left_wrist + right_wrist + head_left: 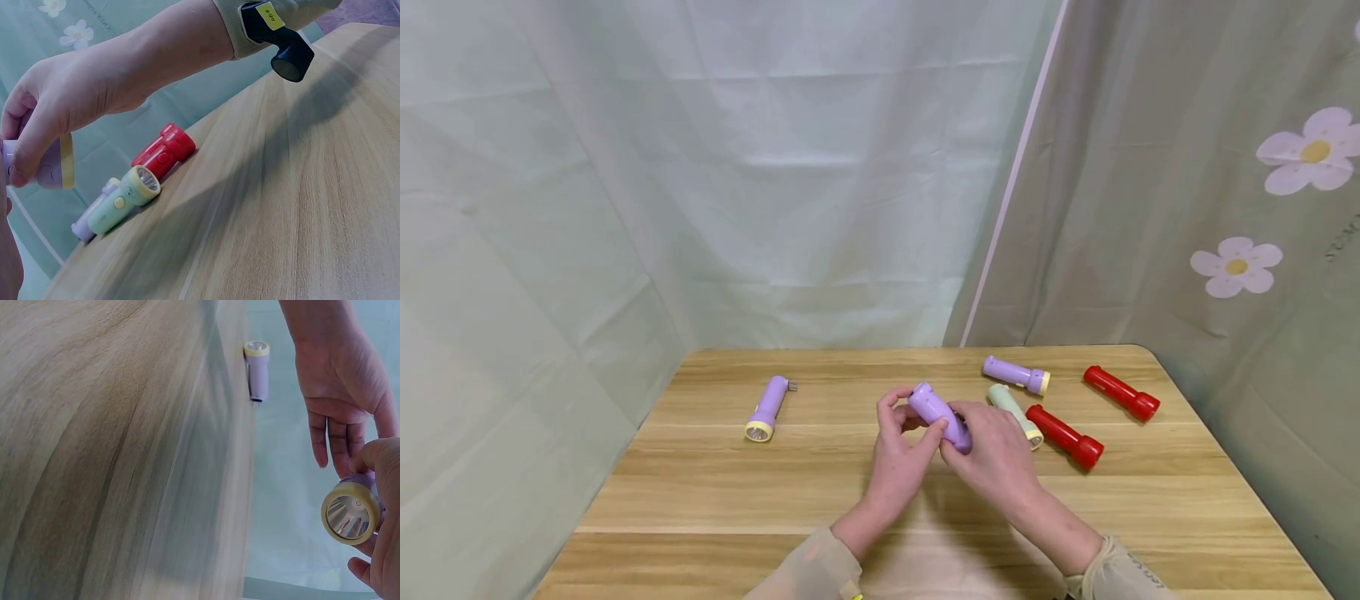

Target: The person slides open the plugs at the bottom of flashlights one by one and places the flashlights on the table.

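A purple flashlight [934, 406] is held above the worktop [715, 500], between the person's two hands. Its long axis slants: the tail points far and left, toward the left hand [892, 462], while the wider yellow-rimmed end lies near and right, within the right hand [997, 450]. The right wrist view shows its lens [348, 519] facing that camera. The right hand's grip is clasped round the body by the lens end; the left hand pinches the tail part, thumb on the barrel and index finger curved to the tip. So each hand has its own end, and the axis between them seems the relation that matters. Farther out, a second purple flashlight [767, 407] lies to the left, nearer the left hand. Nearer the right hand lie a pale green flashlight [1006, 402], a third purple flashlight [1011, 372] and two red flashlights [1063, 433].
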{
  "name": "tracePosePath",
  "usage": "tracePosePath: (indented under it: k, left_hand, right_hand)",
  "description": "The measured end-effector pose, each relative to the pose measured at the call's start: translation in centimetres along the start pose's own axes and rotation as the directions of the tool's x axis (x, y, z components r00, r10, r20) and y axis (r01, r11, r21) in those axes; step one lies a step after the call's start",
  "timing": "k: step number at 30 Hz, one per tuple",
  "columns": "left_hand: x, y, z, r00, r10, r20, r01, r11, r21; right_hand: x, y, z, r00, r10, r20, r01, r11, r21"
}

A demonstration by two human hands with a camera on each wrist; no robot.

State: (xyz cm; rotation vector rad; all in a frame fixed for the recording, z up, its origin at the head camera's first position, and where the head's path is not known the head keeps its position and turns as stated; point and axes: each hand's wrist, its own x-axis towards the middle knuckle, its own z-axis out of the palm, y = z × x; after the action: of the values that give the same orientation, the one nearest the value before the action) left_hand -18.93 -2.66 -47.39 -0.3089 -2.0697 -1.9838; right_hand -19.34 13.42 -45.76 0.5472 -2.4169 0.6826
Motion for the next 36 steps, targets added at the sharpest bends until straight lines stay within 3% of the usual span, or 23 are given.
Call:
tracePosePath:
  k: [10,36]
  left_hand:
    - [-0.03,-0.30,0.01,0.999,0.030,-0.014,-0.030,1.000,0.010]
    - [-0.32,-0.46,-0.12,0.999,0.014,-0.036,-0.013,0.999,0.035]
  right_hand:
    - [0.10,-0.28,-0.17,1.000,-0.006,0.003,0.006,1.000,-0.004]
    - [-0.10,-0.60,-0.25,0.999,-0.035,0.006,0.035,0.999,-0.025]
